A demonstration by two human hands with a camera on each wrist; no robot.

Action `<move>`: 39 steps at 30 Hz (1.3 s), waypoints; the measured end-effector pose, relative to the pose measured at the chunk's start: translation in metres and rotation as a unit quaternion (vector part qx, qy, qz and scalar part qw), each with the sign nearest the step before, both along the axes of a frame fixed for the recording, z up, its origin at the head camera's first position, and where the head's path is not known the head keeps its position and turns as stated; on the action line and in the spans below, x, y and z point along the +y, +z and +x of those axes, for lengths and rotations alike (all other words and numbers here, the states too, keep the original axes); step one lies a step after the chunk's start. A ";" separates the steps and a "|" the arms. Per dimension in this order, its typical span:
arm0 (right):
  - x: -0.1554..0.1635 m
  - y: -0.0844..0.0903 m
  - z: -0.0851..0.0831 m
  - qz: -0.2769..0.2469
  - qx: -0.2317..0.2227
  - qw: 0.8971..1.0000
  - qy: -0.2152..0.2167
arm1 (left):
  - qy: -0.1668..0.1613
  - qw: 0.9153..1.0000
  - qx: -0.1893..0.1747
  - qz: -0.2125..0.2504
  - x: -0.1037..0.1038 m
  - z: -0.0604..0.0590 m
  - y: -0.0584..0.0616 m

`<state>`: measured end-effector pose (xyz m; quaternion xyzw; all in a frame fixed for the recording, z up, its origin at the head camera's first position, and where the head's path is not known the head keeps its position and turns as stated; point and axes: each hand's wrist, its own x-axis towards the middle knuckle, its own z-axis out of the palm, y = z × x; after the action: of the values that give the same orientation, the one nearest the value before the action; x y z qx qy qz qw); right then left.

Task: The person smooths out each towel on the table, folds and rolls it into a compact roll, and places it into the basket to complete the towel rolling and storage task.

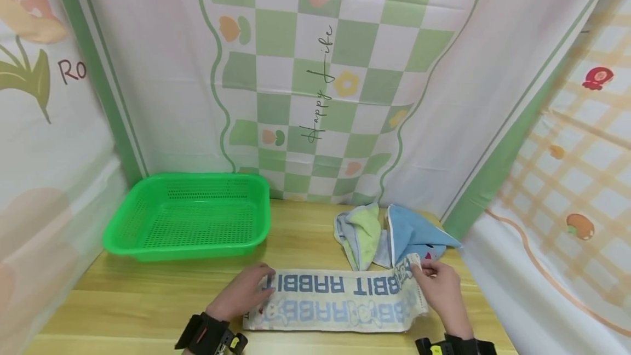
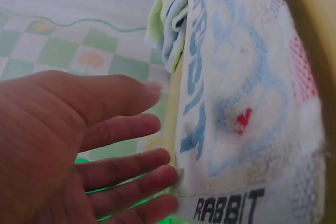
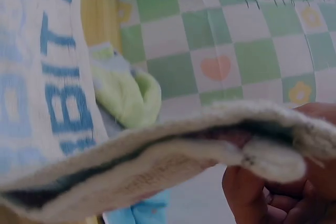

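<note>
1. You work at a pale wooden bench (image 1: 148, 295) closed in on three sides by hanging cloth: a green-and-white checked sheet (image 1: 320, 70) at the back with flowers, hearts and the words "Happy Life", a flower print on your left, and an orange plaid print on your right.
2. A green perforated basket (image 1: 187, 215) sits on the bench at the back left, well apart from your hands.
3. At the back right lies a small heap of cloths: a light green one (image 1: 362, 232) and, touching it, a blue one (image 1: 414, 234).
4. The white towel (image 1: 335, 300) printed with "RABBIT" in blue lies stretched lengthwise across the front of the bench, just in front of that heap and between your hands.
5. Your left hand (image 1: 244, 292) lies on the towel's left end. The left wrist view shows its fingers (image 2: 131, 127) straight and slightly spread, gripping nothing, with their tips at the towel's edge.
6. Your right hand (image 1: 441, 289) holds the towel's right end. Its fingers (image 3: 247, 187) are curled round the edge, pinching it and lifting that corner off the bench, so the cloth folds up there.
7. A dark band with a camera sits on each wrist, at the lower edge of the head view.
</note>
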<state>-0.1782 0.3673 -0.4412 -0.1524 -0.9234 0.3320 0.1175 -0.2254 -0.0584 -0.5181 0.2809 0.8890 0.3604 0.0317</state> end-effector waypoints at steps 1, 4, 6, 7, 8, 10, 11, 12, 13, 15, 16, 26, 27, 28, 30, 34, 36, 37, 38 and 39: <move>-0.007 0.000 -0.002 -0.002 0.007 1.000 0.005 | 0.002 1.000 0.008 0.004 0.001 0.000 0.001; -0.030 0.001 -0.008 -0.013 0.028 0.999 0.031 | 0.006 0.999 0.032 0.019 0.004 0.000 0.004; -0.047 0.001 -0.012 -0.028 0.038 0.997 0.055 | 0.011 0.999 0.037 0.032 0.007 0.000 0.005; -0.055 0.001 -0.014 -0.035 0.041 0.996 0.067 | 0.014 0.999 0.036 0.038 0.009 0.000 0.006; -0.063 0.001 -0.016 -0.042 0.043 0.995 0.080 | 0.016 0.998 0.034 0.042 0.010 0.001 0.006; -0.079 0.000 -0.020 -0.050 0.049 0.992 0.102 | 0.018 0.998 0.028 0.050 0.013 0.002 0.008; -0.087 0.000 -0.021 -0.053 0.048 0.991 0.111 | 0.018 0.998 0.023 0.056 0.015 0.002 0.008; -0.094 0.000 -0.023 -0.052 0.050 0.990 0.119 | 0.016 0.998 0.019 0.059 0.017 0.003 0.009; -0.100 0.000 -0.024 -0.052 0.051 0.989 0.125 | 0.014 0.998 0.016 0.064 0.018 0.004 0.010; -0.112 0.002 -0.025 -0.055 0.056 0.987 0.137 | 0.010 0.997 0.009 0.076 0.021 0.005 0.013; -0.117 0.003 -0.025 -0.058 0.056 0.986 0.142 | 0.008 0.997 0.007 0.081 0.023 0.006 0.014; -0.165 0.014 -0.022 -0.102 0.083 0.966 0.222 | -0.031 0.993 0.009 0.118 0.041 0.021 0.031; -0.169 0.013 -0.021 -0.105 0.076 0.963 0.238 | -0.038 0.991 0.010 0.127 0.043 0.023 0.032; -0.173 0.010 -0.020 -0.104 0.068 0.959 0.255 | -0.044 0.990 0.009 0.136 0.045 0.024 0.032; -0.181 0.002 -0.019 -0.099 0.055 0.951 0.287 | -0.051 0.987 0.014 0.154 0.048 0.026 0.032; -0.190 -0.012 -0.017 -0.118 0.031 0.933 0.339 | -0.046 0.985 0.004 0.165 0.048 0.029 0.026; -0.191 -0.018 -0.015 -0.140 0.024 0.922 0.361 | -0.038 0.985 -0.004 0.167 0.046 0.031 0.021; -0.191 -0.020 -0.014 -0.150 0.021 0.915 0.373 | -0.033 0.985 -0.010 0.168 0.044 0.032 0.019; -0.191 -0.023 -0.012 -0.158 0.016 0.909 0.385 | -0.030 0.985 -0.016 0.170 0.043 0.033 0.017; -0.192 -0.025 -0.011 -0.162 0.012 0.904 0.395 | -0.026 0.985 -0.017 0.172 0.042 0.034 0.015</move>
<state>-0.1896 0.1758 -0.4662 0.2117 -0.8398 0.4984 -0.0386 -0.1918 -0.0166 -0.5033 0.2989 0.8055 0.5116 0.0077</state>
